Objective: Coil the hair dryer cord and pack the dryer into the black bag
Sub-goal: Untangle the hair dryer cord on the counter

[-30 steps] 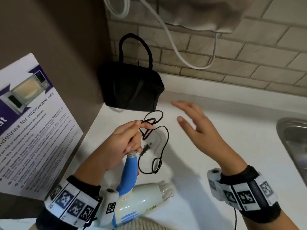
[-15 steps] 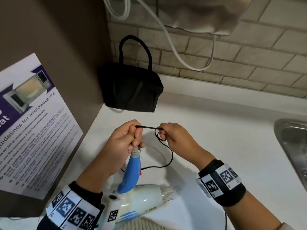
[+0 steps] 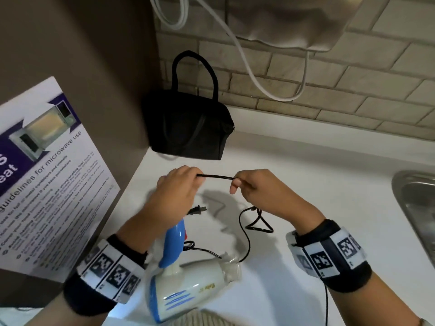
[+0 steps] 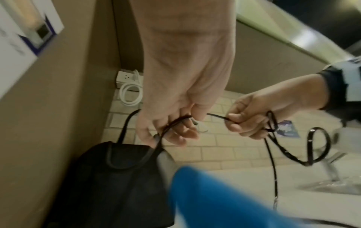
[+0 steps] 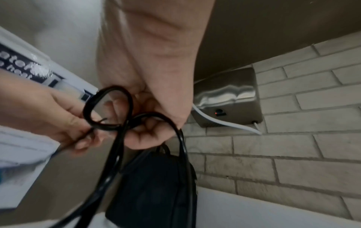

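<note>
The black cord point(image 3: 215, 177) runs taut between my two hands above the white counter. My left hand point(image 3: 179, 187) curls its fingers round the cord just above the dryer's blue handle point(image 3: 174, 245). My right hand point(image 3: 259, 189) pinches the cord a short way to the right, and loops point(image 5: 117, 126) hang from its fist. The plug point(image 3: 196, 210) dangles under the left hand. Below the hands, the white hair dryer point(image 3: 188, 283) points its nozzle right. The black bag point(image 3: 188, 130) stands in the back corner, beyond both hands, handles up.
A microwave poster point(image 3: 47, 172) leans on the brown wall at the left. At the right edge lies a steel sink point(image 3: 416, 208). A metal wall unit point(image 3: 282, 20) with a white cable point(image 3: 247, 67) hangs over the brick backsplash. White counter point(image 3: 306, 161) stretches between bag and sink.
My right hand was open in the air, then came in and pinched the cord beside the left hand. It has since drawn away to the right, lengthening the taut span.
</note>
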`<state>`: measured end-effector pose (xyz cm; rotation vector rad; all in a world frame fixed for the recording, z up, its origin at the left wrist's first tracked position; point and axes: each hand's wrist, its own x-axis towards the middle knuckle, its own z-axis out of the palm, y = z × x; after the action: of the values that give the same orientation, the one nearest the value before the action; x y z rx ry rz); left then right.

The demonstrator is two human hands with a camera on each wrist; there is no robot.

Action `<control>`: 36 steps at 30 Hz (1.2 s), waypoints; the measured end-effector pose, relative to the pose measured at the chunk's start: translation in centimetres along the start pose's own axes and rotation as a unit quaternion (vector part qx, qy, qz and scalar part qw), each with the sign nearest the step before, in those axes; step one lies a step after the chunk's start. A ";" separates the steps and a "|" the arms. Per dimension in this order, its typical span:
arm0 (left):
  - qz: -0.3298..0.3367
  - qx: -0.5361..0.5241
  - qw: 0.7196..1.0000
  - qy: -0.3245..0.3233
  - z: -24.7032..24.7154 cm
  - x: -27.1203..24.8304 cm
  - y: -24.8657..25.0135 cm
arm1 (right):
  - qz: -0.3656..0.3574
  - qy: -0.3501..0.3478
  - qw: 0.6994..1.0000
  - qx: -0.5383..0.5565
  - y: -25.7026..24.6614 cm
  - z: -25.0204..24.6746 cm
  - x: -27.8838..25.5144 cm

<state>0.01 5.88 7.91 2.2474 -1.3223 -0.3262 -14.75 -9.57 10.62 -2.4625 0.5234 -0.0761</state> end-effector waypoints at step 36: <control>-0.093 -0.394 0.913 0.055 -2.3 -0.3 0.9 | -0.017 -0.069 0.930 0.361 0.8 0.7 -4.6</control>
<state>0.19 6.50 10.30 1.6567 -0.7167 -0.6550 -19.18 -8.00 9.89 -1.7377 0.3118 -0.0899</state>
